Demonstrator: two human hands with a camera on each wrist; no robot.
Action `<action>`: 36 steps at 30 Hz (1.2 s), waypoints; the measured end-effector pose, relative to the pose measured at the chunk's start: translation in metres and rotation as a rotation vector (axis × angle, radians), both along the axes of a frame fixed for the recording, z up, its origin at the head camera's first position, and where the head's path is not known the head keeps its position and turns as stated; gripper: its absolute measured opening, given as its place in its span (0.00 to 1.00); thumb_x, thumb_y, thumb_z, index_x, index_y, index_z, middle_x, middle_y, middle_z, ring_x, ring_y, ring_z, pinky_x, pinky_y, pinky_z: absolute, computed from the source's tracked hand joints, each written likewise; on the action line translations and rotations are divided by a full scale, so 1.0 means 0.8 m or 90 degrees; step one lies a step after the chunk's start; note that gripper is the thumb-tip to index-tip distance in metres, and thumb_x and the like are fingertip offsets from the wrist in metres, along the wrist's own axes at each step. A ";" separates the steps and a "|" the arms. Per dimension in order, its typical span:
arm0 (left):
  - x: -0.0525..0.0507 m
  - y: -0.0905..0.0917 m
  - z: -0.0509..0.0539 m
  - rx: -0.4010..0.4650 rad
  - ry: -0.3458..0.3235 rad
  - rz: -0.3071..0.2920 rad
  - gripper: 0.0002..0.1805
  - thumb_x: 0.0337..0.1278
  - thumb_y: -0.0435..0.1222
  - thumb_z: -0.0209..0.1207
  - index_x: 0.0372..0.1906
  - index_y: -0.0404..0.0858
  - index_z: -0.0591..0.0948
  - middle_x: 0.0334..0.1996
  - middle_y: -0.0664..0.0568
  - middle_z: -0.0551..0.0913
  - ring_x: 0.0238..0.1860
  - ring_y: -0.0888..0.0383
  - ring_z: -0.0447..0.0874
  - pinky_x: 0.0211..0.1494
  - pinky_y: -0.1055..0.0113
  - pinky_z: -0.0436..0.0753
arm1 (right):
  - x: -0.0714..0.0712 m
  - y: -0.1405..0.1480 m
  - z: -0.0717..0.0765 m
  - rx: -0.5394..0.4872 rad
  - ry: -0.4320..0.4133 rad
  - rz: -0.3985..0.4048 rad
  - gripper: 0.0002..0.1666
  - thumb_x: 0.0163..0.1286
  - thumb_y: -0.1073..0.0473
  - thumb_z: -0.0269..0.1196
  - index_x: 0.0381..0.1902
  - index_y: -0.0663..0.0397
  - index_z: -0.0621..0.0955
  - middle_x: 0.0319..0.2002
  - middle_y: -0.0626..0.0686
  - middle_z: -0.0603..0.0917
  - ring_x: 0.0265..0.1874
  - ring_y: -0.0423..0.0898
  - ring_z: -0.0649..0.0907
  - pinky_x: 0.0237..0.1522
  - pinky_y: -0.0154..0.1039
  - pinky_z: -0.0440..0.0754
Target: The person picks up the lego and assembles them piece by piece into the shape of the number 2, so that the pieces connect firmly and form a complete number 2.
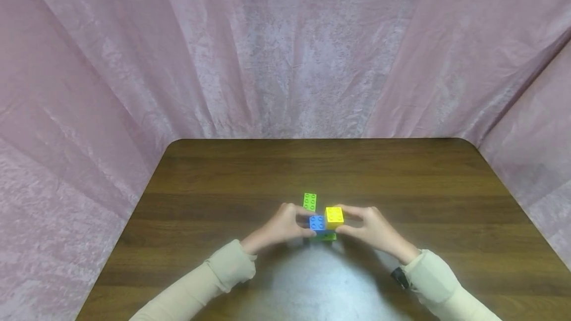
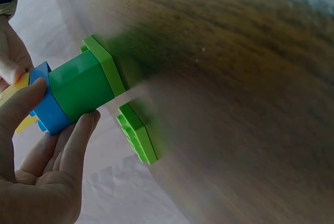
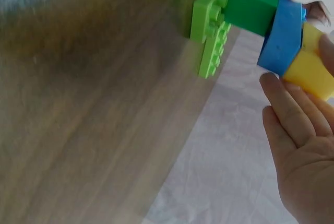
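Observation:
A small tower stands on the table: a light green brick (image 1: 329,237) at the bottom, a dark green brick (image 2: 81,85) on it, and a blue brick (image 1: 317,223) across the top. On the blue brick's right end is a yellow brick (image 1: 334,218); whether it is fully seated I cannot tell. My left hand (image 1: 285,224) pinches the blue brick between thumb and fingers, some fingertips beside the dark green one. From the right, my right hand (image 1: 368,227) grips the yellow brick between thumb and fingers.
Just behind the tower a separate light green studded brick (image 1: 310,201) lies on the table. The brown wooden table (image 1: 223,172) has rounded far corners. Pink curtains (image 1: 285,53) hang behind it and at both sides.

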State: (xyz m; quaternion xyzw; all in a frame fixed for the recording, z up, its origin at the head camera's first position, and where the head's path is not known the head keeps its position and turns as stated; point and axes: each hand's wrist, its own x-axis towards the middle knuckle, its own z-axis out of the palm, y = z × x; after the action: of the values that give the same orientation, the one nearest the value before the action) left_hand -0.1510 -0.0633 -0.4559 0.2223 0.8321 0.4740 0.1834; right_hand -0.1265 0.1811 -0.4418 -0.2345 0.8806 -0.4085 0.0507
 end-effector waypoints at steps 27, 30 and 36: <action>0.001 0.002 0.004 0.005 -0.024 0.010 0.22 0.46 0.30 0.71 0.51 0.34 0.84 0.49 0.41 0.87 0.47 0.52 0.89 0.47 0.68 0.87 | -0.078 0.001 -0.005 0.038 -0.040 0.056 0.26 0.67 0.65 0.61 0.63 0.67 0.73 0.60 0.66 0.79 0.59 0.62 0.80 0.61 0.57 0.77; 0.001 0.001 0.003 0.005 -0.030 0.010 0.22 0.47 0.30 0.71 0.51 0.35 0.84 0.48 0.42 0.87 0.48 0.52 0.89 0.48 0.66 0.87 | -0.086 -0.013 -0.006 0.055 -0.035 0.067 0.27 0.67 0.67 0.61 0.63 0.66 0.73 0.61 0.65 0.78 0.61 0.62 0.79 0.62 0.58 0.77; 0.000 0.000 0.003 0.003 -0.012 0.007 0.22 0.47 0.30 0.71 0.51 0.34 0.84 0.48 0.41 0.87 0.46 0.52 0.89 0.46 0.68 0.88 | -0.100 -0.039 -0.005 0.110 0.016 0.123 0.29 0.64 0.71 0.62 0.64 0.65 0.73 0.62 0.65 0.77 0.60 0.61 0.79 0.61 0.54 0.79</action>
State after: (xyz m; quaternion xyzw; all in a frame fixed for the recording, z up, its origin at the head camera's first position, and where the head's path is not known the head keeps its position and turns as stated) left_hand -0.1509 -0.0636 -0.4538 0.2136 0.8305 0.4787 0.1882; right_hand -0.2063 0.1501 -0.4456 -0.3179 0.8864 -0.3217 0.0989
